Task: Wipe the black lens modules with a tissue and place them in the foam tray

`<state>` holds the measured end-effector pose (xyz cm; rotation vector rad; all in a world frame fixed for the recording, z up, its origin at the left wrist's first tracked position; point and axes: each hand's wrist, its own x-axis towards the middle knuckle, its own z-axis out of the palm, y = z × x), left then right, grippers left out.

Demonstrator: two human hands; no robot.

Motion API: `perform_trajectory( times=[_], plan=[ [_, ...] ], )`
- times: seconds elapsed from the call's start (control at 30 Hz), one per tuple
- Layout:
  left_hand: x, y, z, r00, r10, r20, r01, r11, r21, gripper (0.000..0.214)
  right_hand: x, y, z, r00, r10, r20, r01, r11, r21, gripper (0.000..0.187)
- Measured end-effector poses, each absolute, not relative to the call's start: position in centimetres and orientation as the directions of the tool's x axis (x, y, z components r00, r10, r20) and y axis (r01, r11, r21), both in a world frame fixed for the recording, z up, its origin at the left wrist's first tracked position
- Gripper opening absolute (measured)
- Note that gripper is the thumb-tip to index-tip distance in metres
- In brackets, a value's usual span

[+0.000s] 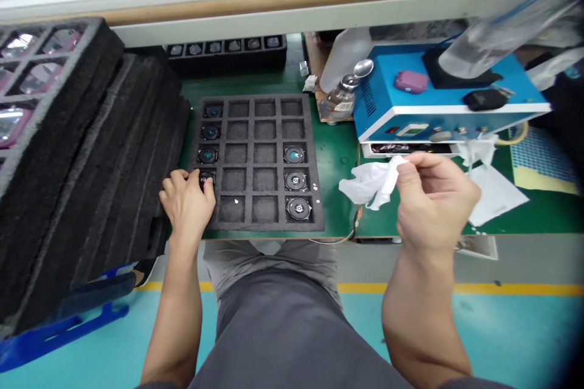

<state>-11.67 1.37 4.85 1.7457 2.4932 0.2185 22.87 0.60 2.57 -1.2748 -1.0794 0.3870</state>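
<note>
A black foam tray (257, 163) with a grid of square pockets lies on the green bench. Round black parts sit in its left column (207, 154) and its right column (295, 180). My left hand (187, 202) rests at the tray's lower-left corner, fingers pinched round a round black part (205, 179) in the pocket there. My right hand (433, 197) is held above the bench edge to the right, closed on a crumpled white cloth (374, 182).
A tall stack of black foam trays (77, 158) stands at the left. A blue box device (438, 100) sits at the right with a glass bottle (340, 100) beside it. Another filled tray (228, 51) lies at the back. White paper (495, 194) lies right.
</note>
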Motion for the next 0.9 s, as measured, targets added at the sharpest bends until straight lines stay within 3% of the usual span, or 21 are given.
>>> perform_trajectory(
  times=[0.2,0.3,0.43,0.53,0.67,0.9],
  plan=[
    [-13.2,1.5,4.1,-0.332,0.942,-0.035,0.849,0.315,0.425,0.033,21.9,0.4,2.6,0.477,0.774,0.416,0.296,0.304,-0.906,0.008],
    [-13.1,0.8,3.2,-0.392,0.92,0.003,0.736,0.312,0.601,0.033,21.1,0.2,2.3,0.473,0.787,0.397,0.3,0.28,-0.912,0.009],
    [-9.8,-0.5,3.4,-0.419,0.907,-0.032,0.267,0.157,0.951,0.037,19.7,-0.2,2.3,0.408,0.844,0.348,0.283,0.245,-0.927,0.009],
    [-6.8,-1.3,4.5,-0.321,0.946,-0.053,0.069,0.079,0.994,0.033,18.7,-0.5,2.6,0.321,0.875,0.362,0.29,0.273,-0.917,0.007],
    [-4.7,-1.6,4.8,-0.167,0.986,0.002,0.014,0.0,1.0,0.025,17.6,-0.7,3.1,0.174,0.861,0.478,0.371,0.392,-0.842,0.003],
    [-3.3,-1.8,3.1,0.016,0.982,-0.187,-0.307,0.183,0.934,0.065,15.5,-1.4,3.9,-0.067,0.859,0.508,0.378,0.493,-0.784,0.011]
  ],
)
